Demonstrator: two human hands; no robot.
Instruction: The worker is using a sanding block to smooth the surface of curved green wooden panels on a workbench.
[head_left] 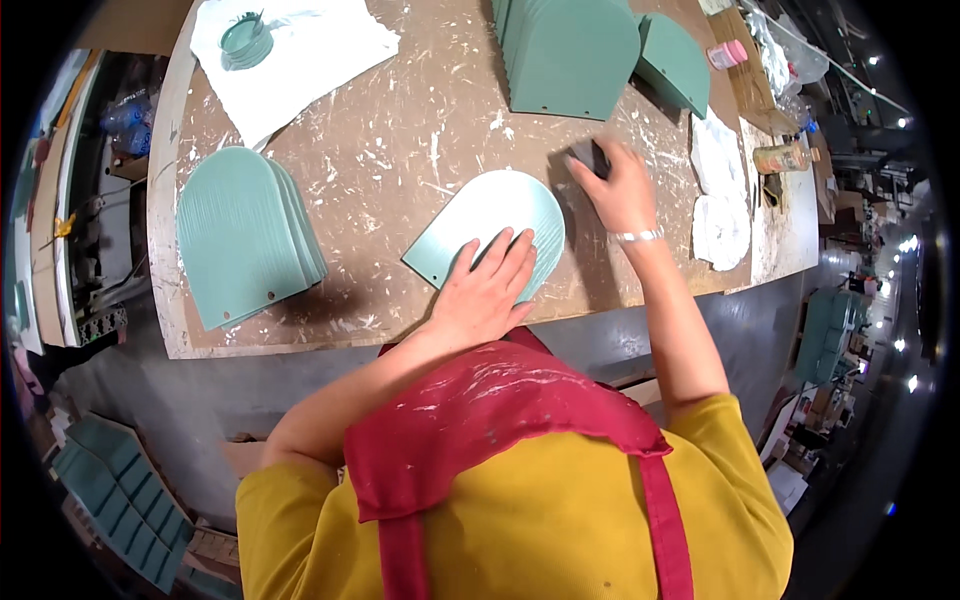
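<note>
A pale green, round-topped panel (500, 205) lies tilted on the worktable in front of me, with wavy grain lines and small holes near its straight edge. My left hand (483, 290) rests flat on its lower part, fingers spread, pressing on the surface. To the right of the panel, my right hand (622, 185) is closed on a small dark grey block (598, 158), held just above or on the table; which one I cannot tell. Whether it is a sanding block is not clear. On the left sits a stack of similar green panels (245, 230), slightly fanned.
A large stack of green panels (575, 55) and a smaller one (675, 65) stand at the back. A cup of green paint (245, 42) sits on white cloth (330, 35). White rags (720, 230), a pink bottle (727, 54) and an amber bottle (783, 158) lie right.
</note>
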